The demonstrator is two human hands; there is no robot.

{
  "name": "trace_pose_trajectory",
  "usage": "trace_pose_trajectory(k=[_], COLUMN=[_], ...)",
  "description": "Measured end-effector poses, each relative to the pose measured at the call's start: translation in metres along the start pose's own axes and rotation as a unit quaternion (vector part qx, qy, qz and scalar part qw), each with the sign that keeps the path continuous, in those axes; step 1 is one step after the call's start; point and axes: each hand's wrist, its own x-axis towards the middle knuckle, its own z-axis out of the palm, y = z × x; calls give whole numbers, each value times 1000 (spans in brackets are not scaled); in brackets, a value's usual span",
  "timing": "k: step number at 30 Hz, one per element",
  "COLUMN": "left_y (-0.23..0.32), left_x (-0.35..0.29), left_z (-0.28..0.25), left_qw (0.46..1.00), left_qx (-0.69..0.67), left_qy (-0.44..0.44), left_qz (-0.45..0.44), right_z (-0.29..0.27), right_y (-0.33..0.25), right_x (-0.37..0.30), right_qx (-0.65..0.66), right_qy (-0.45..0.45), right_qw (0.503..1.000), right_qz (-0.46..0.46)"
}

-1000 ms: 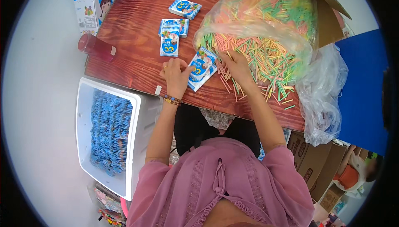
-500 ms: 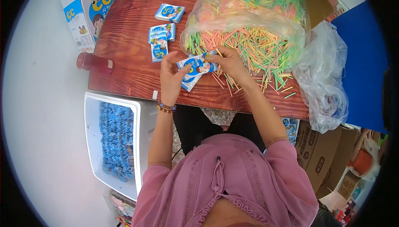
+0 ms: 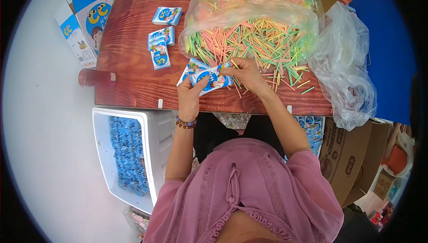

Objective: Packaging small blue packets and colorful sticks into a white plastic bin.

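Observation:
My left hand (image 3: 191, 98) grips a small blue-and-white packet (image 3: 213, 80) near the table's front edge, its thumb laid across the front. A second packet (image 3: 191, 69) of the same kind shows behind it, up and to the left; whether the left fingers hold it too is hidden. My right hand (image 3: 250, 76) is closed at the packet's right end. Between its fingertips a thin yellow stick (image 3: 235, 64) pokes upward, and the fingertips also touch the packet's upper corner. Loose pink, yellow and green sticks (image 3: 267, 42) spill from a clear plastic bag (image 3: 249, 11) just beyond.
Several filled packets (image 3: 160, 53) lie at the table's left, with a pink-red jar (image 3: 98, 78) on its left edge. Below stands a white foam box (image 3: 151, 131) full of blue packets. Crumpled plastic (image 3: 345, 65), a blue panel (image 3: 385, 60) and a cardboard box (image 3: 345, 154) stand right.
The view has shifted slightly. My left fingers have closed in behind the front packet. The second packet has gone from below it to its upper left. My right hand keeps its pinch.

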Motion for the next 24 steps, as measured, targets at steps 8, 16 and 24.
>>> trace_pose_trajectory(k=[8,16,24], left_y=[-6,-3,-9], left_x=[-6,-9,-6], left_z=[17,27,18], left_qw=[998,989,979], left_qx=[1,-124,-191], left_qy=[50,76,16], left_qz=[42,0,-64], right_z=[-4,-7,-20], right_y=[18,4,-15], right_x=[-3,-6,-24], right_qx=[-6,12,12], right_qy=[14,32,-93], right_qw=[999,996,994], right_qz=[-31,-78,-49])
